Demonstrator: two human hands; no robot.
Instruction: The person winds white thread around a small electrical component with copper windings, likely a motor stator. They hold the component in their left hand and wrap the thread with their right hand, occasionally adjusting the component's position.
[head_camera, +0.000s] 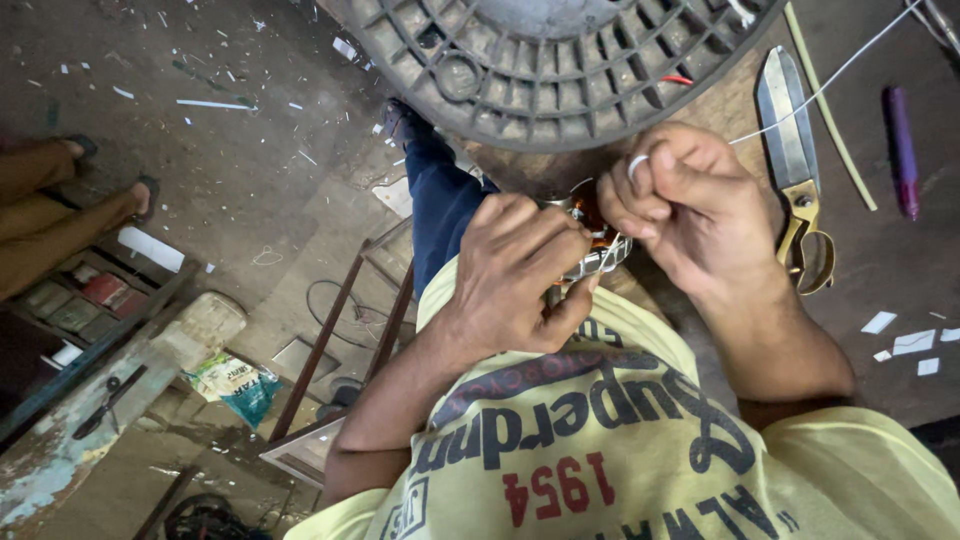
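Head view: two hands (515, 265) (675, 195), one wound coil (592, 235), one scissors (795, 170).

Crumpled white-teal packet (238, 385) on floor

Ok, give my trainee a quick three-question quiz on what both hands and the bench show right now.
1. True or false: the left hand grips the small copper-wound metal motor core.
2. What does the right hand pinch?
A. thin white wire
B. purple marker
C. scissors
3. Which tool lies just beyond the right hand on the dark workbench?

Key:
1. True
2. A
3. The brass-handled steel scissors
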